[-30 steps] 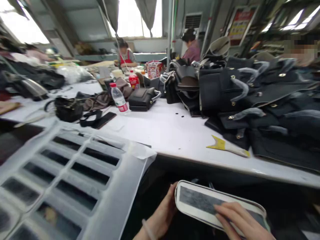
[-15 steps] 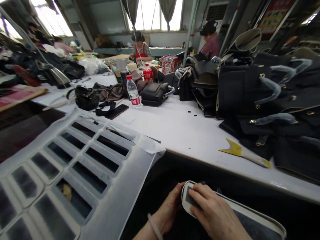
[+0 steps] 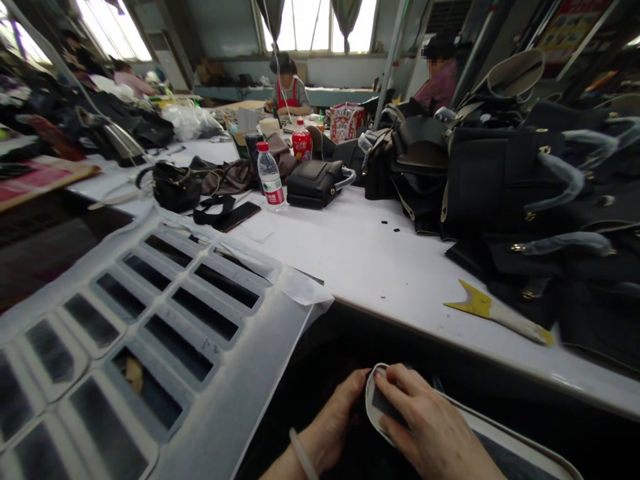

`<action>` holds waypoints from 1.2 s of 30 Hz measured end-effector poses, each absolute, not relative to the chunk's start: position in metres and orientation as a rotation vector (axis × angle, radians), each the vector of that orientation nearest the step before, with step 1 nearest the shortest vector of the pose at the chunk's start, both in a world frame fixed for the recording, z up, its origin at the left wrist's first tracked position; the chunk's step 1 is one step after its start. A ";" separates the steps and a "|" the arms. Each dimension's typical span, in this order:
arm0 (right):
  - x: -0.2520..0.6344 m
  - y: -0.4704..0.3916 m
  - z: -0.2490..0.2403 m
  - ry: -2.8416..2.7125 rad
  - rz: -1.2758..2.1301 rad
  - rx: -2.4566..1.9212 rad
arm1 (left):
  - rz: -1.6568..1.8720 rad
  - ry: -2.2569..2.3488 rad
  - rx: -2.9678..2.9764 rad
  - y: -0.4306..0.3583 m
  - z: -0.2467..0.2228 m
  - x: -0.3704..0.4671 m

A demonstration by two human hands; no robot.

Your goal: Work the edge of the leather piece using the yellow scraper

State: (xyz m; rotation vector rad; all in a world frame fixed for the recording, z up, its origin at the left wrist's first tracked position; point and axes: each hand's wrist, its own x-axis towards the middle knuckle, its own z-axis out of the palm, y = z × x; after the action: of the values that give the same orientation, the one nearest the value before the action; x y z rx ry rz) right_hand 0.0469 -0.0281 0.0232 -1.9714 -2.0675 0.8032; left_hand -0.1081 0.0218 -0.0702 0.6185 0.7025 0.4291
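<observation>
Low in the view lies a long, round-ended panel [image 3: 520, 441] with a whitish rim and a dark grey middle. My left hand [image 3: 336, 420], with a pale band at the wrist, pinches the rim at the panel's left end; part of its fingers is hidden behind that end. Across the top lies my right hand [image 3: 435, 427], its fingers bent and pressing on the same end, one fingertip at the rim. The panel's underside and its middle stretch under my right hand are hidden. Black material surrounds both hands.
To the left, a pale sheet [image 3: 250, 380] carries several panels with dark centres and some slotted frames. On the white table [image 3: 345, 253] stand a water bottle [image 3: 273, 183], a black handbag [image 3: 315, 183] and a yellow-ended tool [image 3: 495, 313]. Black bags [image 3: 495, 173] pile up at right; people sit behind.
My right index fingertip has moved up and left to the rim at the panel's end. My left hand keeps its pinch there. The whole view has shifted slightly.
</observation>
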 end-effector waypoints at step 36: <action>0.034 -0.028 0.026 -1.851 0.865 -2.074 | 0.339 0.646 0.662 0.031 -0.061 -0.110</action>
State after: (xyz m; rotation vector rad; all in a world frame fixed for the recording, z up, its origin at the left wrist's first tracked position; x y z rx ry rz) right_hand 0.0343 -0.0278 0.0261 -2.0738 -1.8514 0.8647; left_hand -0.1101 0.0306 -0.0612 0.6623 0.6463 0.3391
